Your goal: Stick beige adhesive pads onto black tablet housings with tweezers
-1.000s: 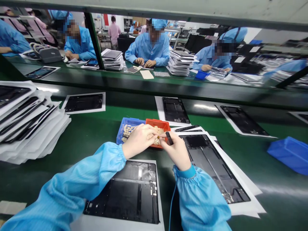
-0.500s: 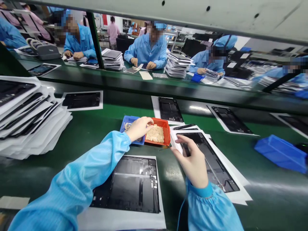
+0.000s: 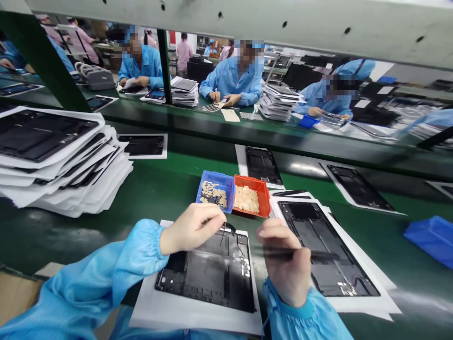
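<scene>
L hand is above the near panel, fingers together on a thin curved black strip near the panel's far edge. Panel lies flat on a white sheet on the table. R hand, just R of it, has fingers closed on a dark stick, prob. a tool, too blurred to be sure. Blue bin & red bin, both w/ tan bits, sit beyond.
</scene>
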A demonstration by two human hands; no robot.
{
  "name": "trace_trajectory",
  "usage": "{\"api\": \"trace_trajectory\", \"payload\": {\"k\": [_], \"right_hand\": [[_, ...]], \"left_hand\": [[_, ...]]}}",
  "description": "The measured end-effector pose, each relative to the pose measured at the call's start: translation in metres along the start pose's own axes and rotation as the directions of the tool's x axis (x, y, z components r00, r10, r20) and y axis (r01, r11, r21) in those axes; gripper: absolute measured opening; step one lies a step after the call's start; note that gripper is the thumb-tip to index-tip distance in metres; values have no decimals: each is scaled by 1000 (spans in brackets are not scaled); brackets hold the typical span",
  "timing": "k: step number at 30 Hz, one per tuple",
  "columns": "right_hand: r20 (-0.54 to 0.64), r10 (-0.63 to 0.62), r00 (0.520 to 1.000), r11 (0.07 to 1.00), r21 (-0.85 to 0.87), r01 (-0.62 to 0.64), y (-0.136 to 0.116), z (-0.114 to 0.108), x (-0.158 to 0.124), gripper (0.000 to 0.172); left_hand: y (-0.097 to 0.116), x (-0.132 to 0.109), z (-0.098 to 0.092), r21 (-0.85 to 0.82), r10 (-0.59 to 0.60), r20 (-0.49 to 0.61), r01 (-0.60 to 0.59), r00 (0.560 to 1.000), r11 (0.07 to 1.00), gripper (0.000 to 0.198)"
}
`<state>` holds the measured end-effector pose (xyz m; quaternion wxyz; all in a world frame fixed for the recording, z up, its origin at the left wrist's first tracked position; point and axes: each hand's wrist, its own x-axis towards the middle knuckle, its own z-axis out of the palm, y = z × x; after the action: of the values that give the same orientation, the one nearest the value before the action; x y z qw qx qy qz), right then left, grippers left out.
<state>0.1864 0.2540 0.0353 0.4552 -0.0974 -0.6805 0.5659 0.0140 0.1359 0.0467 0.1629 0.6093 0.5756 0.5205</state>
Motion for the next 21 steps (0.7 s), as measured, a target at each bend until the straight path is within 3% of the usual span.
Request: {"api": "trace_trajectory", "payload": {"k": [6, 10, 14, 21], "right_hand": [[-80, 246, 966, 966, -56, -251, -8, 19, -19, 24], [-129, 203, 971, 969, -116, -218, -12, 25, -27, 20], [-85, 203, 975, 955, -202, -217, -14, 27, -27, 18], [-6, 231, 973, 970, -83, -230, -3, 29, -20, 17]], "left_hand": [[10, -11, -1, 78, -33, -78, 39, 996, 996, 13], [11, -14, -3, 92, -43, -103, 53, 994, 994, 14], [11, -16, -7, 72, -50, -90, 56, 995, 996, 13], [9, -19, -11, 20, -41, -45, 42, 998, 999, 14]]}}
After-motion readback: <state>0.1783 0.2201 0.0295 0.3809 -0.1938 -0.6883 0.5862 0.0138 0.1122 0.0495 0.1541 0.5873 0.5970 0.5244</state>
